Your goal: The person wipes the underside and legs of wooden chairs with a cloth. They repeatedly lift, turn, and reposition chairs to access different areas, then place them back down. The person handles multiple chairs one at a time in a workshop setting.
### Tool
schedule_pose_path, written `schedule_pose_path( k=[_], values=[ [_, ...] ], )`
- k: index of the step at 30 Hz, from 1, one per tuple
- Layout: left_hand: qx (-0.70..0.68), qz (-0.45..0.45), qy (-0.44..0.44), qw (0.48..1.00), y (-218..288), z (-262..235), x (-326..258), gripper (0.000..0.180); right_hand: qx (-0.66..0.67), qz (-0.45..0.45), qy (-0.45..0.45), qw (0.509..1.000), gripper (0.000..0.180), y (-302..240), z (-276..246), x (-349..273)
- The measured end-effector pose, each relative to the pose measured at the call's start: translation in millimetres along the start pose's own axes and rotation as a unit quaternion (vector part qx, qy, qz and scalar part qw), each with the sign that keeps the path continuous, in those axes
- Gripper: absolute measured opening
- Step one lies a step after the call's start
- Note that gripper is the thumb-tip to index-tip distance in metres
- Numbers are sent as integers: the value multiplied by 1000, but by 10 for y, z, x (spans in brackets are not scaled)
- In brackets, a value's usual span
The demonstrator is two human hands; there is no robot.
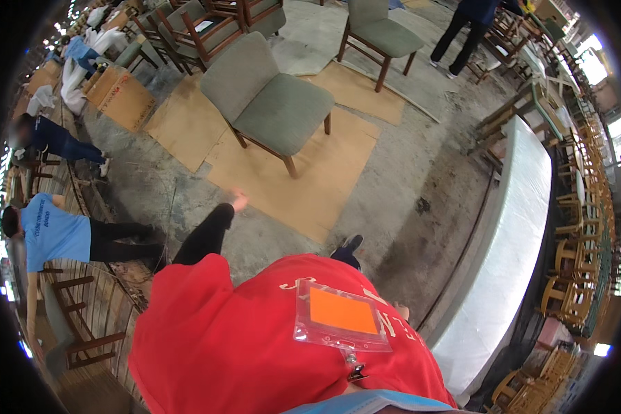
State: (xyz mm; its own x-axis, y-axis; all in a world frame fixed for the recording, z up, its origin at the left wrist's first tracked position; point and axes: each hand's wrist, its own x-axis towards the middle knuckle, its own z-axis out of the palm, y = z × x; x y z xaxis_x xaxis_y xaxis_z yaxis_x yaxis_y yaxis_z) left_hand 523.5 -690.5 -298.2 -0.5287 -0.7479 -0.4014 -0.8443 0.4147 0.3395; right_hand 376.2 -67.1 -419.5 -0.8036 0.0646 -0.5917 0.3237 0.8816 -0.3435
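My left hand sticks out of a black sleeve over the concrete floor; it is blurred, with fingers apart and nothing in it. It is nearest to a brown cardboard sheet on which stands a grey-green upholstered chair with wooden legs. Only a sliver of my right hand shows beside my red shirt, and its fingers are hidden. A clear badge holder with an orange card hangs on my chest. One dark shoe shows below.
A long table wrapped in white plastic runs along the right, with stacked wooden chairs beyond. A person in a light blue shirt crouches at left by wooden frames. More chairs and a standing person are farther off.
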Motion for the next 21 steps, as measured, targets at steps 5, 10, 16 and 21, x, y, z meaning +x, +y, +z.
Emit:
schedule_pose_path(
  k=[5,10,16,21],
  values=[
    [-102,-154,-135,973,416,172,150,34,-121,-81,-23,989,51,-563,-213,1094],
    [-211,-169,3,963,230,-302,412,28,-170,-172,57,969,47,-1630,-478,2516],
    [-290,-259,89,917,-130,-848,847,20,202,-139,-45,968,25,-3929,-574,3322],
    [-334,-222,139,906,-530,-1241,2125,36,343,-73,-137,927,28,-5249,-18,3348]
  ],
)
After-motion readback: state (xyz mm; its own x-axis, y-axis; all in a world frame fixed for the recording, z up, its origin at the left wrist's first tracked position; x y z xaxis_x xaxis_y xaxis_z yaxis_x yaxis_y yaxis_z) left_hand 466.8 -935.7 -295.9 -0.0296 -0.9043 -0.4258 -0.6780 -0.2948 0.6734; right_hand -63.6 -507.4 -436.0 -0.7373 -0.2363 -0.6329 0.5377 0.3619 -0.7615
